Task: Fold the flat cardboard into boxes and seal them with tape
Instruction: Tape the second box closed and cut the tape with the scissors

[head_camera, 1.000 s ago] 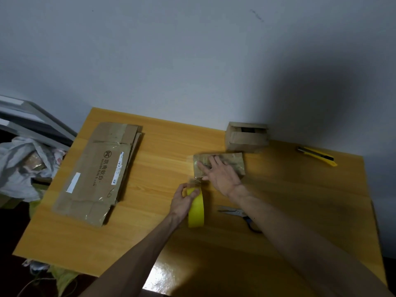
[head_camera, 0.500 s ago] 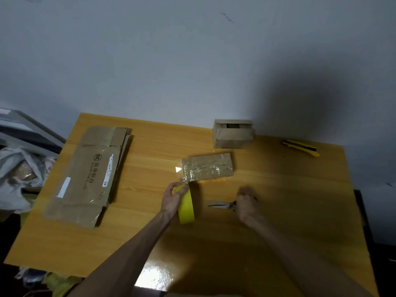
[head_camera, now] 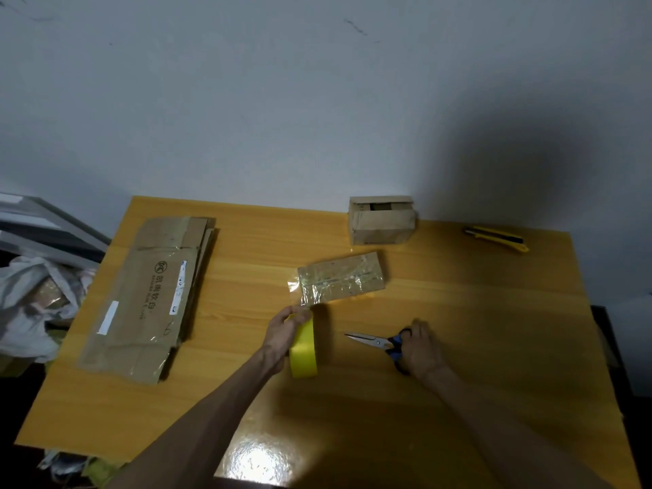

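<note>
Head view, single entry.

Item: small taped box (head_camera: 340, 278), lying flat on the table (head_camera: 494, 330), clear film over its top and a loose flap of film off its left end.
Item: yellow tape roll (head_camera: 303, 347), on edge just in front of the box; left hand (head_camera: 282, 333) curled round its upper rim; a clear strand appears to run from the roll up to the box.
Item: scissors (head_camera: 374, 342), in front and right of the box, blades together and pointing at the roll; right hand (head_camera: 421, 347) wrapped over the blue handles; whether they are lifted off the table cannot be told.
Item: flat cardboard stack (head_camera: 151, 294), well left of the box; open box (head_camera: 381, 220) just behind it; utility knife (head_camera: 497, 238) far right of it.

Hazards, as judged: no hand holds the box, so a tug on the roll could drag or turn it; a slack strand could fold and stick to itself or the table; a cut far from the box would leave a long tail to smooth; blades point toward the left hand's fingers.

Change: one second ago the right hand lay flat on the box; it has since left the box and taken the scissors; the left hand keeps the roll.
</note>
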